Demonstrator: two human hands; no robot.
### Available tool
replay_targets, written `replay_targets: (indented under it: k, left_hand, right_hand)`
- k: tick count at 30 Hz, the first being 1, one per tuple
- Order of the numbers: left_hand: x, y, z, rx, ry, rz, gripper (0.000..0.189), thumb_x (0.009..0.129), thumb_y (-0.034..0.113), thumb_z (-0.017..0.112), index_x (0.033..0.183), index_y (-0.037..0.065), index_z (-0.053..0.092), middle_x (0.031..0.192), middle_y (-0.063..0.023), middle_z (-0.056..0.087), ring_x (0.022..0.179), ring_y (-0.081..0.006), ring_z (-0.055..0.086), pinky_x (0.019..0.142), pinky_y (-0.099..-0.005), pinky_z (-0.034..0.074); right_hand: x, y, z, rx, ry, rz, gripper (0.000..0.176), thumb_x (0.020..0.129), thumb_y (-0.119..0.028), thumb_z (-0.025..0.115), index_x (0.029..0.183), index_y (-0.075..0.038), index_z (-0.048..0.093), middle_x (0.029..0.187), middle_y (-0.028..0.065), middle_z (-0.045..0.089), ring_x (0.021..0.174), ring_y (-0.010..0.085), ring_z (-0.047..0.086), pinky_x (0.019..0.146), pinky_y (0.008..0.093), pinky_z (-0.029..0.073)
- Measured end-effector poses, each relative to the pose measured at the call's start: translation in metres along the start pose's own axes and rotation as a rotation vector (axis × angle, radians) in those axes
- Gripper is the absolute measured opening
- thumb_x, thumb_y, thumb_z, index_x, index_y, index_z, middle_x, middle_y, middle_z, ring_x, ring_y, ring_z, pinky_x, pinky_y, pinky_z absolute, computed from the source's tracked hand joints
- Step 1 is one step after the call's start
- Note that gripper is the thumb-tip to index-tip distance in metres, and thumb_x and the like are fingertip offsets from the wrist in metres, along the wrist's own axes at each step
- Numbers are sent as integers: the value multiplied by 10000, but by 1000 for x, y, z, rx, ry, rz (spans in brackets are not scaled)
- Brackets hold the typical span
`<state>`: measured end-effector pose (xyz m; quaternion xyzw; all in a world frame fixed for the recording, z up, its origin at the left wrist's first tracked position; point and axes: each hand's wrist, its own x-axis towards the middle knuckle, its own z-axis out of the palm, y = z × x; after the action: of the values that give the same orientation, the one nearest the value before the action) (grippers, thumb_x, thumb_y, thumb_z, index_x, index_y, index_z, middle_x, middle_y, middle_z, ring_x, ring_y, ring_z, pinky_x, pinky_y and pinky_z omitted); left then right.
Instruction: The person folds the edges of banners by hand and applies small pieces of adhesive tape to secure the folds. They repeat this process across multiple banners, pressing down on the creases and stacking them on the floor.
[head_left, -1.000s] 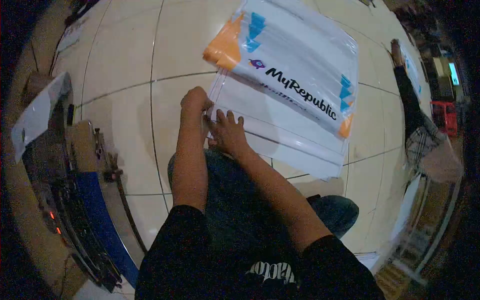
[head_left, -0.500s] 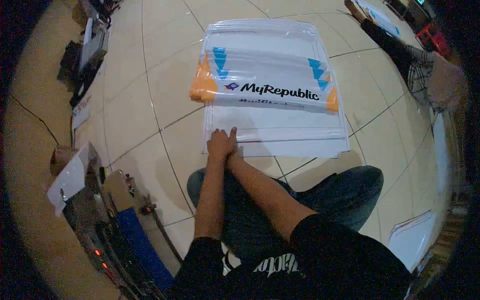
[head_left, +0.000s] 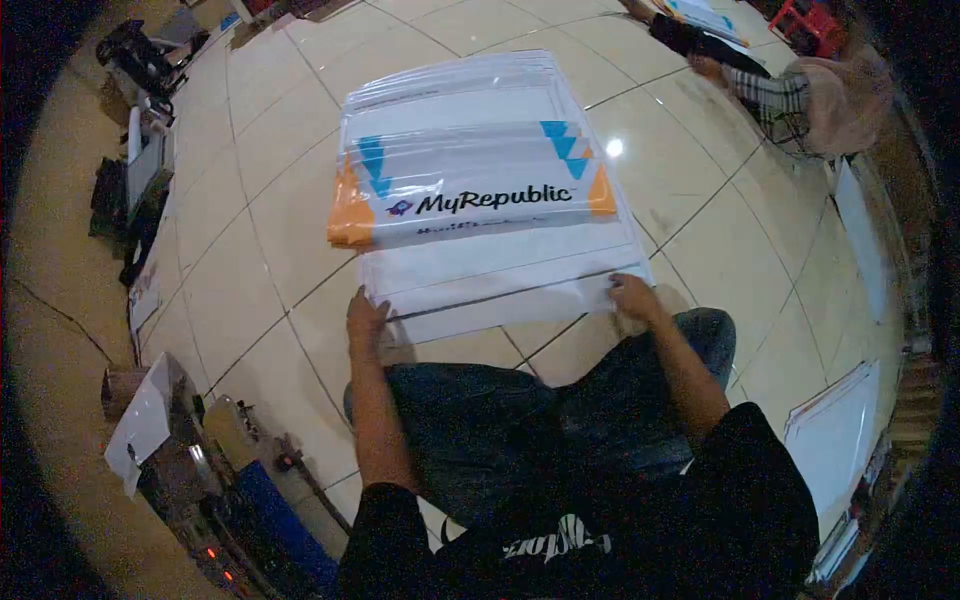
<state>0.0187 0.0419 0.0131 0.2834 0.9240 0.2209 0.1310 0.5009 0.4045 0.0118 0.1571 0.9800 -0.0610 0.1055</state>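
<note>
A white plastic banner (head_left: 480, 262) lies over white sheets on the floor in front of me. Its folded middle part carries the printed word "MyRepublic" (head_left: 495, 198), with orange and blue shapes at both sides. At the near left corner, my left hand (head_left: 367, 317) has its fingers closed on the banner's edge. My right hand (head_left: 634, 298) pinches the near right corner. Between my hands, the near strip has a dark line running across it. Some fingertips are hidden under or behind the plastic.
My crossed legs (head_left: 540, 410) are just below the near edge. Left stand a dark machine with red lights (head_left: 215, 560) and a blue panel (head_left: 285, 525). White sheets (head_left: 830, 430) lie at right. Another person (head_left: 790, 105) sits at upper right, near a red crate (head_left: 805, 25).
My hands were together at the near left corner; my right hand has moved across to the right corner. The view has shifted, and the dark line now shows along the near strip.
</note>
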Motion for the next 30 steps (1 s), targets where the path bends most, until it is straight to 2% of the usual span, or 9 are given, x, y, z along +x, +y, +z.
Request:
replay_targets:
  k: [1,3,5,8,11,13,19,21,30]
  left_hand:
    - [5,-9,-2,-8,-10,4,648,761,258,694,1281,-34,441,1101,-250,590,1028,-360,582,922,-417,466]
    - [6,-11,-1,-414,-50,-23,510,750,182,699,1203,15,533,1026,-232,626,948,-348,620,871,-391,494]
    - [-6,29,-36,-231,-64,-67,425,755,164,692,1139,26,573,1024,-218,636,945,-334,628,857,-378,497]
    - [-8,30,-53,-91,-128,-52,287,765,143,680,1025,32,627,1024,-191,649,937,-311,638,838,-367,500]
    - [-18,22,-68,-72,-179,73,220,767,114,671,966,27,637,949,-151,661,896,-264,642,806,-360,502]
    - [-28,27,-73,1,-179,127,207,763,89,668,958,27,632,872,-125,668,859,-225,644,780,-351,506]
    - [-13,16,-63,-251,-308,26,310,793,145,696,1056,10,603,932,-125,668,858,-198,640,794,-326,506]
    - [-12,38,-77,-217,-324,16,280,807,143,683,1037,4,604,899,-112,670,834,-181,638,778,-314,506]
    - [-21,-12,-38,-340,-370,-28,334,806,262,690,1002,-2,630,904,-144,674,815,-244,641,768,-348,497]
  right_hand:
    - [-20,24,-15,522,-40,667,499,818,-328,627,1202,-21,546,1125,242,595,956,351,619,837,395,499]
    - [-35,23,-87,754,-84,890,505,822,-241,622,1272,-56,486,1242,187,539,1132,376,518,933,405,452]
    - [-30,48,-63,1270,569,1155,659,784,-225,679,1350,-63,384,1207,209,551,1098,341,552,856,421,488]
    - [-2,124,15,574,733,949,803,743,-256,742,1391,-60,311,1211,219,541,1066,284,573,795,404,504]
    - [25,120,-1,1280,1073,702,813,721,-297,779,1368,-50,351,1129,161,595,962,230,600,767,357,499]
    - [36,119,-17,699,793,1061,705,740,-305,768,1320,-66,448,1052,118,620,941,229,592,807,323,480]
    - [36,133,1,1005,1064,829,401,793,-297,732,1091,-48,630,932,90,658,834,183,599,755,306,478]
    - [34,121,-23,886,960,968,351,807,-248,725,1076,-43,635,945,75,654,862,173,591,780,301,470]
    - [44,31,-103,1189,925,587,274,832,-184,700,1035,-14,627,981,77,636,918,159,574,847,303,458]
